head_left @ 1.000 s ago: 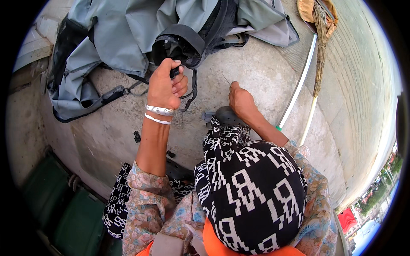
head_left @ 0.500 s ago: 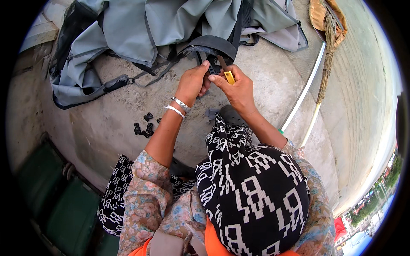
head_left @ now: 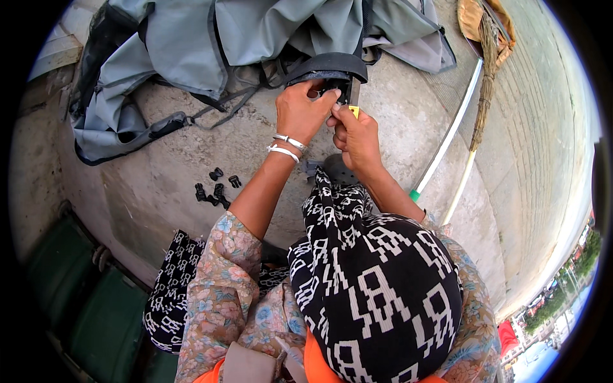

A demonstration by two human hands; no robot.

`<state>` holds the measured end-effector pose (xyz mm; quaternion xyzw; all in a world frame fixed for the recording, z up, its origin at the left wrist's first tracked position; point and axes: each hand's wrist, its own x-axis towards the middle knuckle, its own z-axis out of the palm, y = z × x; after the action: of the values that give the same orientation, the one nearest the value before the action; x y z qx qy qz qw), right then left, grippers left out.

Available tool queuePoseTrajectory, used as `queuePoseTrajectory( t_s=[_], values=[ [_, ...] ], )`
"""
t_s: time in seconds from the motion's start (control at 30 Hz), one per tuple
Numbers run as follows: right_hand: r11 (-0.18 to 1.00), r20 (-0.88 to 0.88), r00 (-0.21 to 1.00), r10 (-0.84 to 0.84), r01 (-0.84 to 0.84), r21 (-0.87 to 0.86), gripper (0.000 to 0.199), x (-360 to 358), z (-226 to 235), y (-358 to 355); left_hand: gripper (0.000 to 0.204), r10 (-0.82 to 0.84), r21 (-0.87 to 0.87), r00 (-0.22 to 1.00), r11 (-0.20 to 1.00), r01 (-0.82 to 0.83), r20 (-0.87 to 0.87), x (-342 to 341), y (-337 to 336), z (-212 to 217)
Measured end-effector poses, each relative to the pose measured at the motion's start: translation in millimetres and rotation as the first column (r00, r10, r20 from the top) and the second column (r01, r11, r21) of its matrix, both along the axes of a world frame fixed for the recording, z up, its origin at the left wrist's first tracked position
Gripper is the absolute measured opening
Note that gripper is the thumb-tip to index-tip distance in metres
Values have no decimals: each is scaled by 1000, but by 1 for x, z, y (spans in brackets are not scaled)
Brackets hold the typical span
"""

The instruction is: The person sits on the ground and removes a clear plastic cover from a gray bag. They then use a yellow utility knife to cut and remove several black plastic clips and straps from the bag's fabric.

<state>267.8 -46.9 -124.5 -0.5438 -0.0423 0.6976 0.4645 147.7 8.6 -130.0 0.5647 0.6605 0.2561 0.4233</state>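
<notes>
My left hand point(head_left: 305, 112) is closed on a black curved piece point(head_left: 329, 62) that looks like a wide, stiff strap with dark plastic fittings. Its far edge arches above my fingers, beside the grey fabric. In my right hand point(head_left: 359, 137) is a knife with a yellow handle point(head_left: 354, 111). The metal blade point(head_left: 355, 94) points away from me, up against the right end of the black piece. My two hands nearly touch, and their fingers hide part of the fittings. Several small black plastic buckles point(head_left: 218, 192) lie on the concrete left of my forearms.
A large grey fabric item point(head_left: 185, 48) with black straps is heaped at the far side. A broom point(head_left: 483, 96) and a white pole point(head_left: 449, 127) lie to the right. Green seats point(head_left: 105, 325) stand at the near left. A dark shoe point(head_left: 338, 168) shows below my hands.
Both hands have shifted slightly right and away from me with the black piece. The knife blade has turned more upright and now sits at the piece's right end.
</notes>
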Motion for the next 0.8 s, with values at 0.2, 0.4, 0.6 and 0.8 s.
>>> queuePoseTrajectory(
  t_s=[0.2, 0.4, 0.6, 0.8],
  values=[
    [991, 10, 991, -131, 131, -38, 14, -2, -3, -5, 28, 234, -86, 968, 970, -226, 92, 29, 7, 1],
    [980, 130, 976, 174, -159, -120, 14, 17, 0, -61, 25, 581, -3, 726, 781, -624, 368, -24, 66, -31],
    [985, 188, 967, 169, -173, 3, 16, 33, 14, -49, 27, 337, -331, 811, 925, -188, 479, -45, 48, 10],
    [822, 474, 712, 518, -568, -44, 20, 2, 2, -47, 24, -445, -369, 889, 849, 379, -111, -94, 31, 74]
  ],
)
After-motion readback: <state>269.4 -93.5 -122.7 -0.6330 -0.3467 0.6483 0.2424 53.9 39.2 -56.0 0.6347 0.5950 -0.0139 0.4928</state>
